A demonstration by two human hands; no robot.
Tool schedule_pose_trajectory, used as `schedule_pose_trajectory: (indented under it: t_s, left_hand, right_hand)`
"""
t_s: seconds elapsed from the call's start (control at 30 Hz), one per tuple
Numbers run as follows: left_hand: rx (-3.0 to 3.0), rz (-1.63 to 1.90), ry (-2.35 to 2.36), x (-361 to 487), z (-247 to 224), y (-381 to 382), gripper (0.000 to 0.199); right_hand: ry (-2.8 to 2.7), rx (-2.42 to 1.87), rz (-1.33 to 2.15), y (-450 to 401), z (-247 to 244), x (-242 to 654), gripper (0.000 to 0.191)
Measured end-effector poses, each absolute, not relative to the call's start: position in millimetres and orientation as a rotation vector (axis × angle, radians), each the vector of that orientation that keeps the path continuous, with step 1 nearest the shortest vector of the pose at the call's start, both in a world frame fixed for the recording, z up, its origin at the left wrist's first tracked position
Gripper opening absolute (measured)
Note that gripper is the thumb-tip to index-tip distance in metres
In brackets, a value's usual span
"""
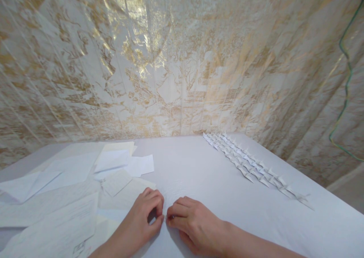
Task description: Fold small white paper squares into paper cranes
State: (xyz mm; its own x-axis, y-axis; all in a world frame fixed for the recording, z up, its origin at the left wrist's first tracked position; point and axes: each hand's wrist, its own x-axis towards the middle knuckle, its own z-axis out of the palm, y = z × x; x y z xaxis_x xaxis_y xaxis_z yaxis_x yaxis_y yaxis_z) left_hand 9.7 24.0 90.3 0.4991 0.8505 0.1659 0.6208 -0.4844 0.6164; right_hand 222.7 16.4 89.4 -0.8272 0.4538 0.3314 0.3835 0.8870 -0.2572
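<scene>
My left hand is closed near the front of the table, thumb and forefinger pinched together. Right beside it, my right hand is also closed, its fingertips almost meeting those of the left. A small white bit that looks like folded paper shows between the fingertips; the hands hide most of it. Closest to my left hand lie loose sheets and scraps of paper, some with writing. To the right, several small folded paper figures with pointed ends stand in slanting rows.
A pale, smooth table spans the view. Behind it hangs a shiny white and gold patterned curtain. A thin green cord dangles at the far right, beyond the table's right edge.
</scene>
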Motion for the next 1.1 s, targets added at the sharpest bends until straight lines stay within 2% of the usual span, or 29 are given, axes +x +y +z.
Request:
schedule_pose_trajectory:
  t_s: [0.17,0.5,0.67,0.87,1.1]
  left_hand:
    - [2.264,0.634,1.194,9,92,23,0.024]
    - [2.198,0.646,1.276,7,94,17,0.01]
    - [2.202,0.644,1.231,6,91,20,0.006]
    - [2.21,0.625,1.225,6,93,22,0.012]
    - [2.335,0.605,1.233,3,93,17,0.019]
  right_hand:
    - [-2.704,-0.644,0.251,17,92,223,0.029]
    - [-2.755,-0.67,0.236,15,97,223,0.021]
    - [-2.711,-0.662,0.21,14,93,221,0.027]
    - [-2.731,-0.657,0.134,13,90,218,0.011]
    - [-2.697,-0.652,0.347,16,93,229,0.023]
